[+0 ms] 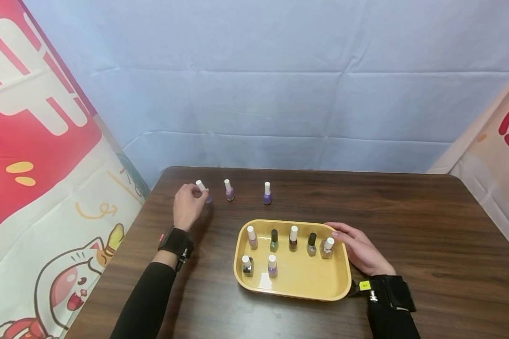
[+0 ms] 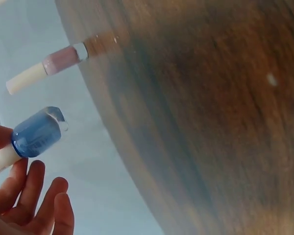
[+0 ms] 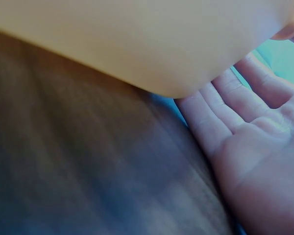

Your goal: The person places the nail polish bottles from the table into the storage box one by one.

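My left hand (image 1: 188,205) pinches a blue nail polish bottle (image 2: 37,133) by its white cap, thumb on one side and fingers on the other. The bottle is tilted near the table's far left. To its right stand a pale purple nail polish bottle (image 1: 229,193) and a darker purple one (image 1: 267,196), both white-capped. My right hand (image 1: 362,249) holds the right far corner of a yellow tray (image 1: 309,282), thumb over the rim and fingers along the outer wall. In the right wrist view, the fingers (image 3: 210,112) touch the tray's side.
Inside the tray, several nail polish bottles stand in a back row, among them a green one (image 1: 274,242) and a brown one (image 1: 293,241). A black bottle (image 1: 248,268) and a purple one (image 1: 272,268) stand in front. A pale blue cloth (image 1: 280,103) hangs behind the wooden table (image 1: 424,221).
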Tool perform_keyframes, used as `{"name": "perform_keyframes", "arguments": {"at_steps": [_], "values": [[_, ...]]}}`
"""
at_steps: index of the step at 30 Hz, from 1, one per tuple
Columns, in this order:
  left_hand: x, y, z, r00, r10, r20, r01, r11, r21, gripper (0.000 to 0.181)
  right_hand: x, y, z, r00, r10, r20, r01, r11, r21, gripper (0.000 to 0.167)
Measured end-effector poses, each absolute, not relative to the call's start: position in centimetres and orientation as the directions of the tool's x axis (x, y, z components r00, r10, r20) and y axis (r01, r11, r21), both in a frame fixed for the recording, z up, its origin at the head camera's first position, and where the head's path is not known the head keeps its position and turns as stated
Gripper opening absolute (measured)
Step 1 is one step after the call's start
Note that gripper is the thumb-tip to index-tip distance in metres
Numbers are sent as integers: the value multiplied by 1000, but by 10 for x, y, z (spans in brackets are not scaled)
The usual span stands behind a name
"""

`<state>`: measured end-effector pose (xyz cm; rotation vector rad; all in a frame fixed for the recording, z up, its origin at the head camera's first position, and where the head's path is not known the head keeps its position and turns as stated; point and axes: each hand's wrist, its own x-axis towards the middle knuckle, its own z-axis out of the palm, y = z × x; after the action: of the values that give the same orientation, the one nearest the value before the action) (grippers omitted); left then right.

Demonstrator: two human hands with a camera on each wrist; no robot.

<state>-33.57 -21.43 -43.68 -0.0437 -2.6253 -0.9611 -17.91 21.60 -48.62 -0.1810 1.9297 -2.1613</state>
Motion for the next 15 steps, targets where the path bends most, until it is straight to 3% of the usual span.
{"name": "perform_keyframes", "arguments": {"at_steps": [15], "values": [[-319, -206, -432, -889, 50, 456, 316, 786, 531, 28, -180, 216, -487, -961, -272, -46, 88, -144, -986, 36]]}}
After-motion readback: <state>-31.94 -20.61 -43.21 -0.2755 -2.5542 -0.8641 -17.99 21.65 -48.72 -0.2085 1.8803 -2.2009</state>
